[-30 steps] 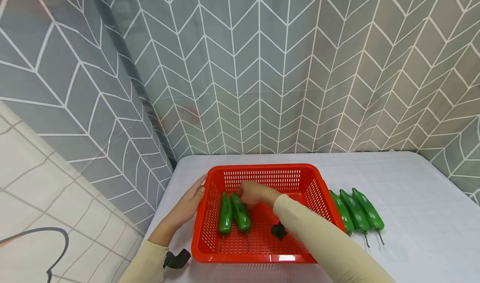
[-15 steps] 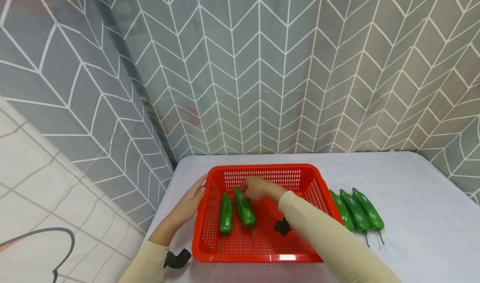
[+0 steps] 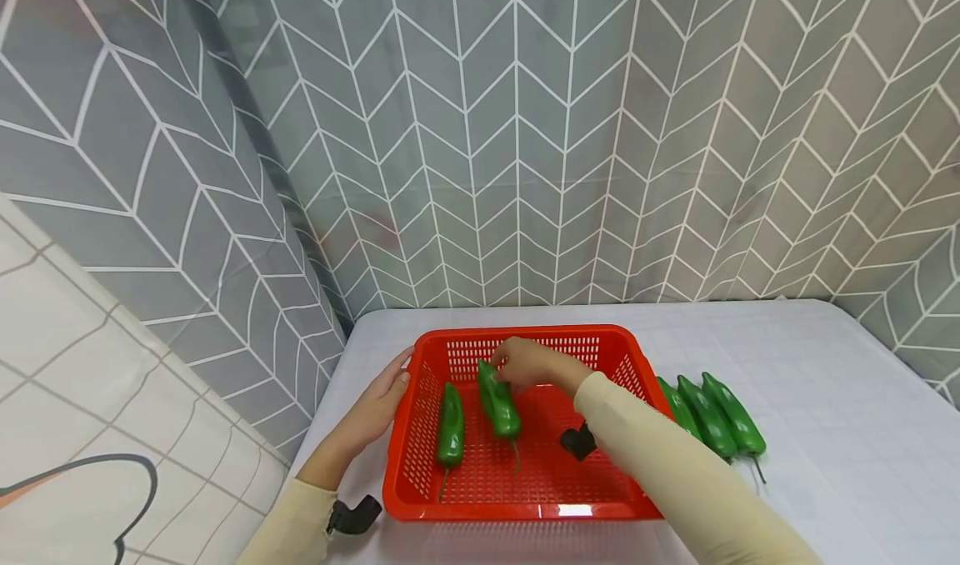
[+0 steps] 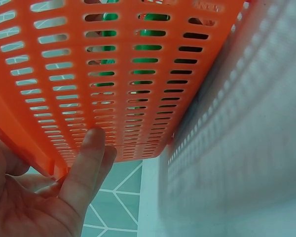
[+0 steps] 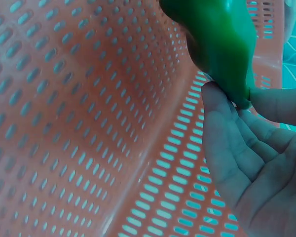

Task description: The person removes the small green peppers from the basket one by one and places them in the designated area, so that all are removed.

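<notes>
Right hand (image 3: 522, 362) pinches a green pepper (image 3: 501, 412) by its tip, inside the red basket (image 3: 465, 512).
On my feed, the left hand (image 3: 381, 407) rests straight-fingered against the basket's left side; a second pepper (image 3: 450, 433) lies nearby inside.

Grey herringbone-patterned curtain (image 3: 517, 132), white tabletop (image 3: 832, 382) in front, white grid-patterned surface (image 3: 56, 348) at far left

Room type unclear: curtained corner. Grey patterned curtain (image 3: 517, 173) behind white table (image 3: 825, 382); grid-lined white surface (image 3: 67, 340) at left.
</notes>
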`<state>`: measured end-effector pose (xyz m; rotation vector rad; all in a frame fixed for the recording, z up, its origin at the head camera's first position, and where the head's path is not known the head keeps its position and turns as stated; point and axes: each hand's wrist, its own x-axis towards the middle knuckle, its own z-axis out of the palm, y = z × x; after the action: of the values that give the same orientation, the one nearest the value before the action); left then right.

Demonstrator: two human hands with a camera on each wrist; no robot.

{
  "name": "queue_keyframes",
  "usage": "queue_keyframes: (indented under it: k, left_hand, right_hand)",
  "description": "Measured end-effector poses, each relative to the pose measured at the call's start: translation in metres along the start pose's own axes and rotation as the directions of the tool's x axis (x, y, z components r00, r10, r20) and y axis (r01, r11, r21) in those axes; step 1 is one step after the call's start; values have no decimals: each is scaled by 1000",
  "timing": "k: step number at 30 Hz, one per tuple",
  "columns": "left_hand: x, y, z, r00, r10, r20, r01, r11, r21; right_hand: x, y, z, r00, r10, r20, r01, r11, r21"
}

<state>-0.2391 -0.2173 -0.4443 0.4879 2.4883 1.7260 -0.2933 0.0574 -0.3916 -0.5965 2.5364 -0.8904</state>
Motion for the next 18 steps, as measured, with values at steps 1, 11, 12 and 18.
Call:
queue_keyframes:
  k: [1, 11, 12, 18]
  left_hand:
    - [0, 0, 0, 1000, -2, -1, 2, 1000, 3]
    - [-3, 1, 1, 1000, 12, 3, -12, 1000, 1]
    - [-3, 1, 1, 1000, 10, 2, -10, 1000, -1]
    - [-2, 0, 1, 1000, 0, -3, 0, 1000, 0]
  right_hand:
    - [-1, 1, -1, 1000, 1, -2, -1, 1000, 5]
    - [-9, 9, -15, 1000, 0, -14, 1, 1000, 16]
    - [-9, 10, -18, 1000, 1, -13, 0, 1000, 21]
    - [-18, 16, -31, 999, -26, -18, 27, 999, 41]
